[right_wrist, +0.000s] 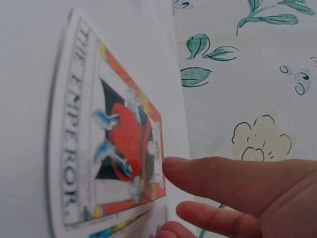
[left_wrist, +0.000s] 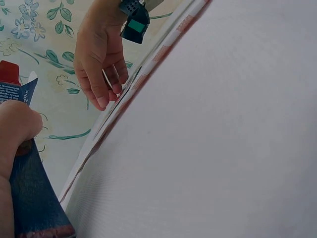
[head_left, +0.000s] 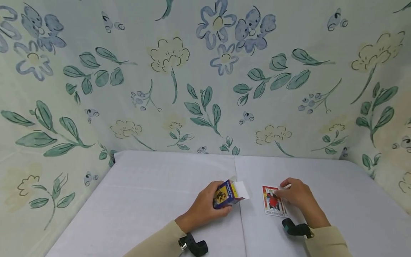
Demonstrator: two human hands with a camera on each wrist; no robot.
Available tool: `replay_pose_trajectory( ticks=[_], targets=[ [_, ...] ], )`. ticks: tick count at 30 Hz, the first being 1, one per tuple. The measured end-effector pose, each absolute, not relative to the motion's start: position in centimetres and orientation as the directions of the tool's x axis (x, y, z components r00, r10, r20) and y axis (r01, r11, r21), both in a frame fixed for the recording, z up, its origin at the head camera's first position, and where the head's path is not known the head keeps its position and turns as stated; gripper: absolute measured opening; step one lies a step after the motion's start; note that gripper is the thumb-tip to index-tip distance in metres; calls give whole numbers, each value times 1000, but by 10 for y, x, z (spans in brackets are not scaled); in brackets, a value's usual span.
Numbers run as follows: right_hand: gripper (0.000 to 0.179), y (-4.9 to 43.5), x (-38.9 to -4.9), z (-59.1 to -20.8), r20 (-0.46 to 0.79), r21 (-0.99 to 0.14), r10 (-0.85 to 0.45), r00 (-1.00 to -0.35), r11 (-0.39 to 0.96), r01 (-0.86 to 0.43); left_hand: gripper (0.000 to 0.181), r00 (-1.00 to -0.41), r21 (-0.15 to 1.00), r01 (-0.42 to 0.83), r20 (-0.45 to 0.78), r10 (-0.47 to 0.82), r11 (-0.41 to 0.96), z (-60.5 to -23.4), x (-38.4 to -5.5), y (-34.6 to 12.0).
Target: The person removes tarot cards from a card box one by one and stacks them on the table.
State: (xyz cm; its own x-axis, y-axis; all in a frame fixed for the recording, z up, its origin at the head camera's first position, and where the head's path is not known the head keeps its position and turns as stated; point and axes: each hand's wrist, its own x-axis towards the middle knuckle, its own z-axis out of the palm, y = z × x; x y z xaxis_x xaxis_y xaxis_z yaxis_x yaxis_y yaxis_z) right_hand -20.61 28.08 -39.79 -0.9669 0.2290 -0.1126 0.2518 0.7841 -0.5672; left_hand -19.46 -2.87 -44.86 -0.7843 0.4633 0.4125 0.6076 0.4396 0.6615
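In the head view my left hand (head_left: 207, 204) grips a small purple-blue card box (head_left: 224, 194) with a yellow picture. The box's white end flap (head_left: 240, 190) stands out toward the right. The left wrist view shows the thumb (left_wrist: 22, 121) of that hand across the blue box (left_wrist: 37, 193). To the right, a card (head_left: 274, 201) marked THE EMPEROR lies face up on the white cloth. My right hand (head_left: 298, 194) is at its upper right edge, fingers loosely bent. The right wrist view has the thumb (right_wrist: 178, 171) at the card's edge; another colourful card (right_wrist: 121, 225) shows partly beneath.
A white cloth (head_left: 160, 185) covers the table, with a crease running front to back near the middle. Behind and at both sides hangs a floral curtain (head_left: 199, 71). Black devices (head_left: 196, 246) are strapped to both wrists, over beige sleeves.
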Motion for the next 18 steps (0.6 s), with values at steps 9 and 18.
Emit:
replay_pose_trajectory(
  ticks=[9, 18],
  targets=[
    [45, 275, -203, -394, -178, -527, 238, -955, 796, 297, 70, -785, 663, 607, 411, 464, 439, -449, -195, -29],
    [36, 276, -203, -399, -144, -546, 204, -968, 800, 250, 70, -777, 660, 616, 422, 467, 430, -450, -195, -30]
  ],
)
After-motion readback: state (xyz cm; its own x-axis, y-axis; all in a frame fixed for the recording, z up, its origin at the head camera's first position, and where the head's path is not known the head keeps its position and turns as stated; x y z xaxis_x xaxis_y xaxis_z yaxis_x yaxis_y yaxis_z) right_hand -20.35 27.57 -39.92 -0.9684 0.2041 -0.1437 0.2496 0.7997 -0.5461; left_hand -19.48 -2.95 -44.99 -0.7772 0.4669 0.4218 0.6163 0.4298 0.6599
